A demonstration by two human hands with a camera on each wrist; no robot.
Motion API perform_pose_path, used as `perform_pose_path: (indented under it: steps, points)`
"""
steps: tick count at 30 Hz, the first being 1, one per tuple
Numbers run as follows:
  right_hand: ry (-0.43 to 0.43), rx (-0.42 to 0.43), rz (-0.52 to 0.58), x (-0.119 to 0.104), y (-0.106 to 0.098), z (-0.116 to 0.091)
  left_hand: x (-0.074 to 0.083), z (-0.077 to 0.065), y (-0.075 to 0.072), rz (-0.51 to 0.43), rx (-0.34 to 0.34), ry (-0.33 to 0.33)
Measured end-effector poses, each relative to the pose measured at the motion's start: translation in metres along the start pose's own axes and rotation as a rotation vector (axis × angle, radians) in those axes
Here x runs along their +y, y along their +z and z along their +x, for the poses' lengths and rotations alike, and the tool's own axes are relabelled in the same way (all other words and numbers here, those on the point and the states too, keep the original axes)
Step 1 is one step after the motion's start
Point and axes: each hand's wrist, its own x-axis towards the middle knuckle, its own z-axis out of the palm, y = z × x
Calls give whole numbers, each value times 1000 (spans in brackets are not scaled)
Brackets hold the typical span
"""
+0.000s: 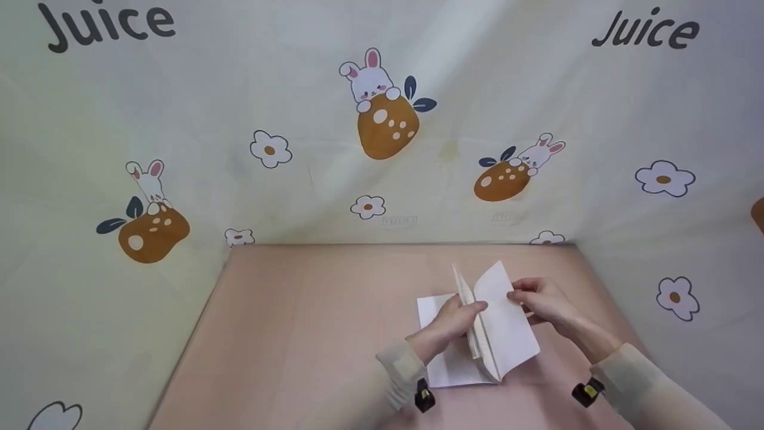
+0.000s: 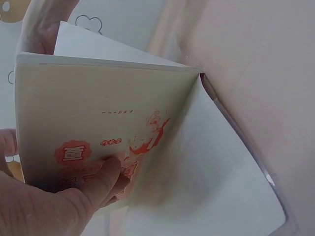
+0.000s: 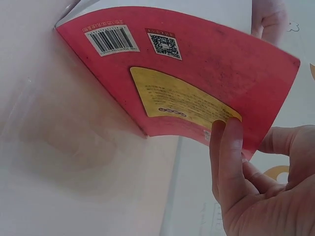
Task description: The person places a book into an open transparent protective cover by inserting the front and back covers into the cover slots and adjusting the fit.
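Note:
A paperback book [image 1: 506, 328] stands partly opened on the table, its page block raised and its white-lined cover flap [image 1: 456, 367] lying flat at the left. The left hand [image 1: 449, 323] grips the page block, its thumb over a cream page with red print [image 2: 98, 118]. At the other side, the right hand [image 1: 548, 306] pinches the outer edge of the back cover and its white inner face. In the right wrist view, the red back cover [image 3: 211, 64] shows a barcode, a QR code and a yellow text panel, with the right-hand fingers [image 3: 229, 157] against it.
The pinkish table [image 1: 298, 334] runs back to a pale cloth wall [image 1: 310, 197] printed with rabbits, orange fruit and flowers. Cloth also closes in the left and right sides. Small black devices [image 1: 424, 395] sit at both wrists.

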Motion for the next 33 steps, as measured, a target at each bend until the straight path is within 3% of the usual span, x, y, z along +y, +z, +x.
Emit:
perform_pose_path:
  steps: [18,27,33]
  points:
    - [8,6,2,4,1,2,-20,4,-29,-23,70,-17]
    - [19,25,-17,9,3,3,-32,6,-41,4,106,9]
    - [31,35,-21,9,6,4,-36,4,-50,82,133,23]
